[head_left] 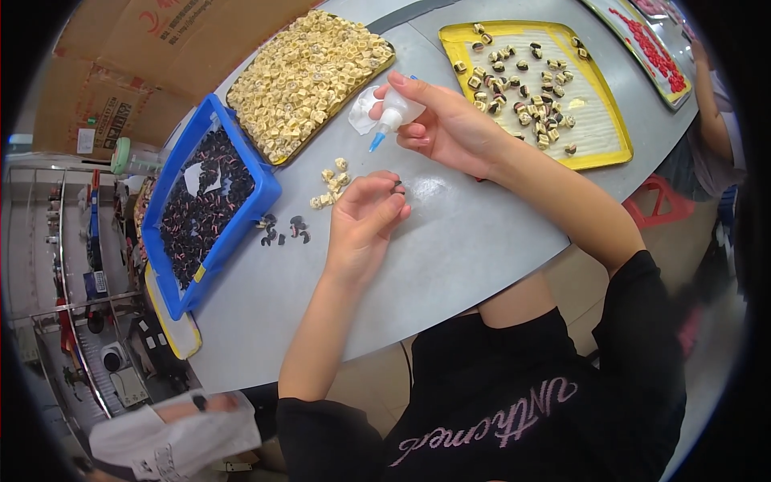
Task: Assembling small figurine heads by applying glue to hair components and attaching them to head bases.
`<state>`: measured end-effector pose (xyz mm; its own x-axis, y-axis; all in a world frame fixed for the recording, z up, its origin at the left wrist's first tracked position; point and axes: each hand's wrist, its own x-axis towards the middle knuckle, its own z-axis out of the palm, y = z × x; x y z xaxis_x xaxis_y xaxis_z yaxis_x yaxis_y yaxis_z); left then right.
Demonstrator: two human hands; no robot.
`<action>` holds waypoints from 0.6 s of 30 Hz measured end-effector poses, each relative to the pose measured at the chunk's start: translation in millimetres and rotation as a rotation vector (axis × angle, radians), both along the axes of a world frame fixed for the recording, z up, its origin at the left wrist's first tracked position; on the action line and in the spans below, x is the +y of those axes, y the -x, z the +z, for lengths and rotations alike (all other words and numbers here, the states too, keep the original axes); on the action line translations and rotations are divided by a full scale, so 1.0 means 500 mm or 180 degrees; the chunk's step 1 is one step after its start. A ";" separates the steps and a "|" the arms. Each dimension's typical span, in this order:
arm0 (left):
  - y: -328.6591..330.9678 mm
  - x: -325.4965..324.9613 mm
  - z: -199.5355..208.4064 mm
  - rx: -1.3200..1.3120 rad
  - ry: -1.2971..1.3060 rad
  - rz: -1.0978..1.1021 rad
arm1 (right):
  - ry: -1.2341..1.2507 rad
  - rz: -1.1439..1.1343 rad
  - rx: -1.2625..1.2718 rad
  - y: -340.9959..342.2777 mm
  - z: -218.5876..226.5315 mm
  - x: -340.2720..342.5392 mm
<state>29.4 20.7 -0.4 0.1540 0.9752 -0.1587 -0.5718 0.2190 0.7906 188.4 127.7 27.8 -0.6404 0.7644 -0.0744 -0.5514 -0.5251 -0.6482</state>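
Observation:
My left hand [365, 213] is closed in a pinch on a small black piece [398, 185], just above the grey table [385, 277]. In my right hand [450, 120] is a squeeze bottle [393, 114] of white plastic with a blue needle tip, tilted down toward my left hand. Left of my left hand lie several loose cream pieces [331, 185] and several dark curved pieces [285, 228]. A blue bin [267, 193] beside them holds many black and pink pieces [201, 217]. Behind my hands, a tray is heaped with cream pieces [309, 76].
A yellow-rimmed tray [618, 132] with joined cream-and-black pieces [534, 100] stands at the right. Beyond it is a tray of red pieces [646, 44]. Crumpled tissue [363, 111] lies near the bottle. Cardboard boxes [136, 64], a red stool [662, 202] and other people surround the table.

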 end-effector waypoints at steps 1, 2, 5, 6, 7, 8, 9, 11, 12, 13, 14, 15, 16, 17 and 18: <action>-0.001 -0.001 0.001 0.0062 -0.0017 0.0063 | -0.0012 -0.0020 -0.0019 0.000 0.002 0.000; -0.001 0.000 0.004 0.0062 -0.0013 0.0066 | -0.0008 -0.0016 -0.0019 0.000 0.002 -0.001; 0.001 0.002 0.005 0.0110 -0.0041 0.0102 | -0.0038 -0.0033 -0.0091 0.000 0.003 -0.001; 0.004 0.002 0.002 0.0127 -0.0053 0.0073 | -0.0061 -0.0039 -0.0116 0.000 0.005 -0.002; 0.004 0.003 0.000 0.0145 -0.0058 0.0038 | -0.0076 -0.0049 -0.0142 -0.002 0.004 -0.001; 0.002 0.004 -0.001 0.0142 -0.0053 0.0035 | -0.0071 -0.0052 -0.0145 -0.004 0.003 0.000; 0.000 0.005 -0.001 0.0141 -0.0045 0.0033 | -0.0118 -0.0061 -0.0146 -0.006 0.002 0.000; -0.001 0.003 0.000 0.0144 -0.0040 0.0042 | -0.0170 -0.0059 -0.0143 -0.005 0.005 -0.003; -0.001 0.003 0.000 0.0133 -0.0059 0.0094 | -0.0196 -0.0114 -0.0211 -0.005 0.009 -0.006; 0.000 0.002 0.000 0.0123 -0.0077 0.0149 | -0.0222 -0.0165 -0.0277 -0.004 0.012 -0.008; 0.001 0.001 -0.002 0.0124 -0.0075 0.0154 | -0.0220 -0.0160 -0.0276 -0.004 0.014 -0.009; 0.003 0.002 -0.006 0.0105 -0.0100 0.0183 | -0.0225 -0.0182 -0.0327 -0.003 0.016 -0.009; 0.003 0.003 -0.009 0.0080 -0.0125 0.0204 | -0.0230 -0.0212 -0.0383 -0.005 0.016 -0.009; 0.001 0.002 -0.009 0.0076 -0.0122 0.0203 | -0.0226 -0.0214 -0.0386 -0.006 0.012 -0.007; -0.001 0.001 -0.007 0.0130 -0.0154 0.0275 | -0.0342 -0.0173 -0.0386 -0.007 0.005 -0.003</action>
